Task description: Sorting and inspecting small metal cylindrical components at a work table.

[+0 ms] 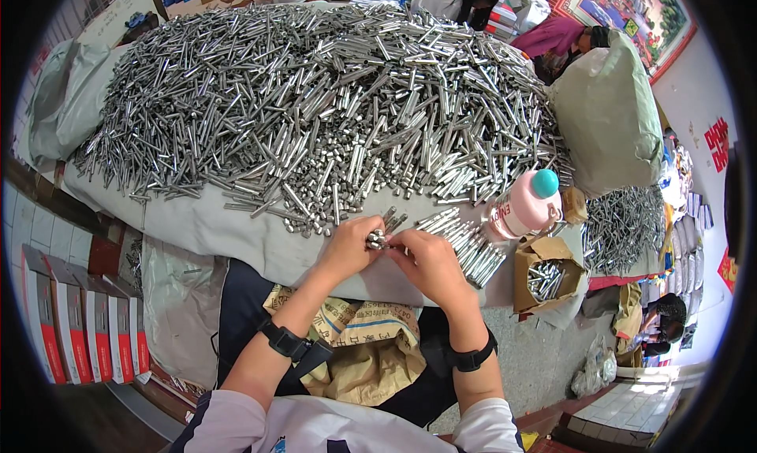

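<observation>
Near the table's front edge, my left hand (345, 246) is closed around a few short silver metal tubes (377, 238), their ends toward my right hand. The fingertips of my right hand (432, 265) are pinched together right beside those ends; what they grip is too small to make out. Just beyond my hands lie a few loose tubes (394, 219). To the right, longer metal tubes (465, 244) lie side by side in a row. A cluster of short cylindrical metal pieces (339, 157) spills from the big heap of metal tubes (276, 82) in front of me.
A pink bottle (524, 207) with a teal cap and an open cardboard box (524, 287) of metal pieces stand at right. A pale sack (611, 114) rises behind them. Brown sacking (363, 366) covers my lap. Red-grey boxes (83, 319) line the left. Other people sit across the table.
</observation>
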Motion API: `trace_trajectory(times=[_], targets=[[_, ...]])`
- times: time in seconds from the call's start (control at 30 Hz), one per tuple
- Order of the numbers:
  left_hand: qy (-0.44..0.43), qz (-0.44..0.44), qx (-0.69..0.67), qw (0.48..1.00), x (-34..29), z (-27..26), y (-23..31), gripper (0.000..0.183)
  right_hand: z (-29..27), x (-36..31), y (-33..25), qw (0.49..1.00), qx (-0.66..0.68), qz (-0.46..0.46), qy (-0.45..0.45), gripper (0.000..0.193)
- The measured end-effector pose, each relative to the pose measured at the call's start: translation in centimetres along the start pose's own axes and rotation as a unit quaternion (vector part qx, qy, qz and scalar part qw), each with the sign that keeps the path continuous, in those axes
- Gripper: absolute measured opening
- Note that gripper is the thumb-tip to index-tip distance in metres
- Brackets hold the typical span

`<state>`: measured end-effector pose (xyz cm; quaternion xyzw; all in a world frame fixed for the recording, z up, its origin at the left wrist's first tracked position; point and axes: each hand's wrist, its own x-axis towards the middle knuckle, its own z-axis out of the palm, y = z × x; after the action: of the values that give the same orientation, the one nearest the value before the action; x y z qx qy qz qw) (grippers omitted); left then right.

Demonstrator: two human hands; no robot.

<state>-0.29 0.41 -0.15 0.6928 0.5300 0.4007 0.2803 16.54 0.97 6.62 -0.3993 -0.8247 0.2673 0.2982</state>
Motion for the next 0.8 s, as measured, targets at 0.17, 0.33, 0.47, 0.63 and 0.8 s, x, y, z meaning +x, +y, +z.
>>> trace_trajectory(times=[0.17, 0.33, 0.47, 0.63, 0.8], targets=[[0.002, 0.012, 0.001, 1.000, -0.2, -0.3, -0.2, 0.031, -0.4, 0.3, -0.4, 0.999, -0.020, 0.028, -0.031, 0.015], [0.000, -0.005, -0.006, 1.000, 0.0, 0.1, 0.1, 0.029, 0.2, -0.1, 0.7, 0.993, -0.110, 0.017, -0.041, 0.016], [0.009, 0.008, -0.020, 1.000, -0.1, 0.1, -0.5, 0.027, -0.3, 0.4, -0.5, 0.999, -0.038, -0.007, -0.012, 0.017], [0.012, 0.023, -0.001, 1.000, 0.0, 0.1, -0.2, 0.025, 0.4, -0.1, 0.2, 0.990, -0.129, 0.011, -0.052, 0.017], [0.021, 0.019, -0.017, 0.999, -0.1, 0.0, -0.1, 0.024, 0.4, 0.2, -0.3, 0.999, -0.032, -0.004, -0.012, 0.017]])
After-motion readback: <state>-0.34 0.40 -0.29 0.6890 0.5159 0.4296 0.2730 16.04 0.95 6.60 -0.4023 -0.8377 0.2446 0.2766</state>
